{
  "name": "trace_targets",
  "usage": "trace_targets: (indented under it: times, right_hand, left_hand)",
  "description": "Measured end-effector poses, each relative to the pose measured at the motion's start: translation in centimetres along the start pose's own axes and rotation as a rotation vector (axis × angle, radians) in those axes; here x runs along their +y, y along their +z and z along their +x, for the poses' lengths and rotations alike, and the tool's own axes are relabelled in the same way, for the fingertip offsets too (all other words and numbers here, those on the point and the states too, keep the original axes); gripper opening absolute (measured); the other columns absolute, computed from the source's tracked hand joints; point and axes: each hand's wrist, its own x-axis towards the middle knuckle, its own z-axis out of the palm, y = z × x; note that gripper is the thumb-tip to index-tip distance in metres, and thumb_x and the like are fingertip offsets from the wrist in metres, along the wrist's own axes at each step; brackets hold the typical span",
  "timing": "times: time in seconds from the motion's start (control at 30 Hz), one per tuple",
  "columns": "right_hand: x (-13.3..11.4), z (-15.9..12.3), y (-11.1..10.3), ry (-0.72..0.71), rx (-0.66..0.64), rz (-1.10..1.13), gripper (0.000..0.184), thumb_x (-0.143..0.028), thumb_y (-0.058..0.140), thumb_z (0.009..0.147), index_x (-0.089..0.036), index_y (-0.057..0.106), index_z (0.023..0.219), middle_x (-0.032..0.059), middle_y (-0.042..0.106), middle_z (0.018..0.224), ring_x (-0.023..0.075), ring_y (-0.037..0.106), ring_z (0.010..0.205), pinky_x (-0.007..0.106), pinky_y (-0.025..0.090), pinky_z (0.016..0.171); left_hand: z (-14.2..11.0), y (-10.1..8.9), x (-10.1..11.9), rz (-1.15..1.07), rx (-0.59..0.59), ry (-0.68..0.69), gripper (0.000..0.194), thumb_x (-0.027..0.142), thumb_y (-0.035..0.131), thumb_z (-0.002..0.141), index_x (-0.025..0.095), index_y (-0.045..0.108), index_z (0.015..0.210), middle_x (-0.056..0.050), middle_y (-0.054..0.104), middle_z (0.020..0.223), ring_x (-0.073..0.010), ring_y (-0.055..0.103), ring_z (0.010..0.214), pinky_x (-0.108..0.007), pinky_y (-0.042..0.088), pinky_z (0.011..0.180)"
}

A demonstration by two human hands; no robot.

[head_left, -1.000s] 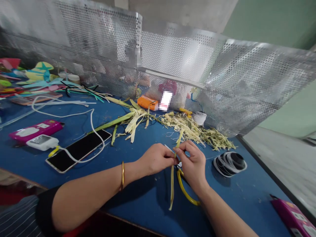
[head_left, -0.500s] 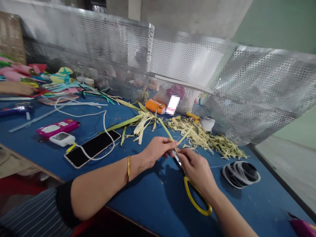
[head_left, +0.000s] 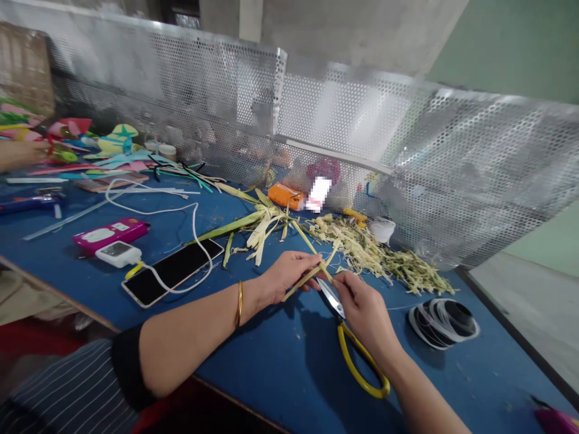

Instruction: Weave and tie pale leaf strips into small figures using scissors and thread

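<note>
My left hand (head_left: 292, 274) is closed, pinching narrow pale-green husk strips (head_left: 309, 280) between thumb and fingers where they cross. My right hand (head_left: 364, 307) is closed on the near end of one of these husk strips, just right of the crossing. One strip reaches away toward the husk pile, and another slants down to the left below my left fingers. Scissors (head_left: 362, 364) with yellow handles lie beneath my right hand, blades pointing up-left; one handle is partly hidden by it. Whether that hand touches them I cannot tell.
Dried husks (head_left: 262, 226) and shredded husk (head_left: 362, 247) lie beyond my hands. A spool of clear line (head_left: 443, 323) stands right. A phone (head_left: 172, 272), a white cable and a magenta box (head_left: 111, 236) lie left. Perforated metal sheet (head_left: 335, 114) borders the back. Another person's hand (head_left: 25, 155) is far left.
The husk strips have shifted: one end now slants down-left below my left hand. My right hand has moved slightly down and right, uncovering more of the scissor blades.
</note>
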Motion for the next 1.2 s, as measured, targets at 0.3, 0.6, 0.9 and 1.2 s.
trace_targets:
  times: [0.3, 0.6, 0.9, 1.2]
  right_hand:
    - [-0.5, 0.0, -2.1, -0.227, 0.377, -0.156, 0.021, -0.036, 0.053, 0.091, -0.022, 0.068, 0.085, 0.0034, 0.067, 0.078, 0.0181, 0.059, 0.071, 0.031, 0.040, 0.074]
    - [-1.1, -0.4, -1.1, 0.041, 0.181, 0.402, 0.019, -0.036, 0.057, 0.088, -0.021, 0.058, 0.077, -0.0035, 0.050, 0.061, 0.0126, 0.047, 0.056, 0.024, 0.039, 0.053]
    - [-2.4, -1.5, -0.3, -0.504, 0.311, -0.306, 0.011, -0.016, 0.052, 0.092, -0.022, 0.056, 0.084, 0.0009, 0.068, 0.076, 0.0155, 0.062, 0.068, 0.030, 0.041, 0.074]
    - [-2.3, -1.4, -0.1, -0.481, 0.459, -0.462, 0.010, -0.016, 0.054, 0.092, -0.020, 0.060, 0.086, 0.0020, 0.069, 0.077, 0.0163, 0.059, 0.069, 0.035, 0.037, 0.080]
  left_hand:
    - [-1.4, 0.6, 0.1, 0.383, -0.155, 0.131, 0.028, 0.040, 0.065, 0.077, 0.015, 0.068, 0.064, 0.000, 0.062, 0.057, -0.0086, 0.049, 0.040, -0.023, 0.034, 0.043]
    - [-2.4, 1.7, -0.5, 0.803, -0.168, 0.364, 0.047, 0.043, 0.058, 0.081, 0.017, 0.049, 0.042, 0.004, 0.040, 0.042, -0.0091, 0.038, 0.046, -0.025, 0.023, 0.047]
    - [-0.8, 0.4, 0.2, 0.268, 0.084, 0.017, 0.034, 0.044, 0.057, 0.078, 0.014, 0.066, 0.062, -0.002, 0.062, 0.056, -0.0108, 0.053, 0.043, -0.022, 0.029, 0.041]
    - [-0.6, 0.5, 0.2, -0.154, -0.135, -0.155, 0.012, 0.020, 0.066, 0.060, 0.014, 0.066, 0.071, -0.005, 0.070, 0.079, -0.0153, 0.066, 0.065, -0.022, 0.045, 0.052]
